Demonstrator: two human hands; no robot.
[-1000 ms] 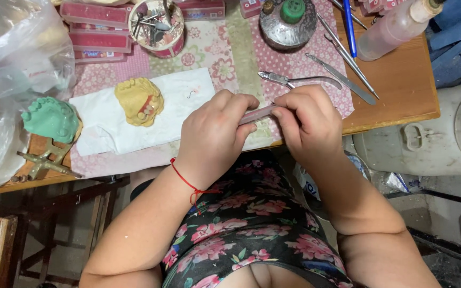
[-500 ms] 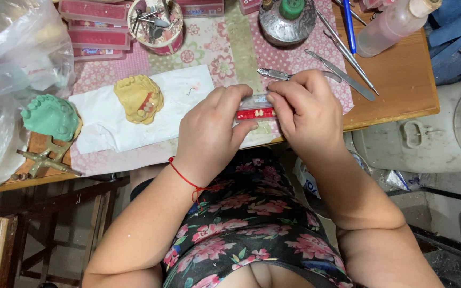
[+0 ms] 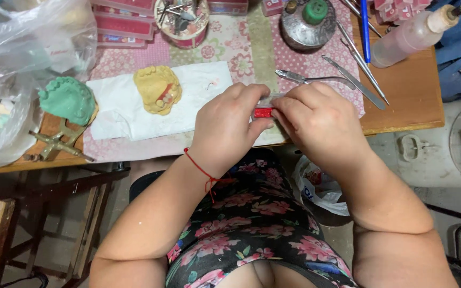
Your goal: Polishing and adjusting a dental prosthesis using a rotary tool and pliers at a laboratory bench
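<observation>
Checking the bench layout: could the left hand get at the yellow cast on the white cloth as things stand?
Probably yes. The yellow cast lies uncovered on the cloth, just beside the left hand, with nothing between them. But both hands are pinching a small red strip, so the left would have to let go.

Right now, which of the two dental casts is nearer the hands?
The yellow cast on the white cloth, just beside the left hand; the green cast sits further out.
</observation>
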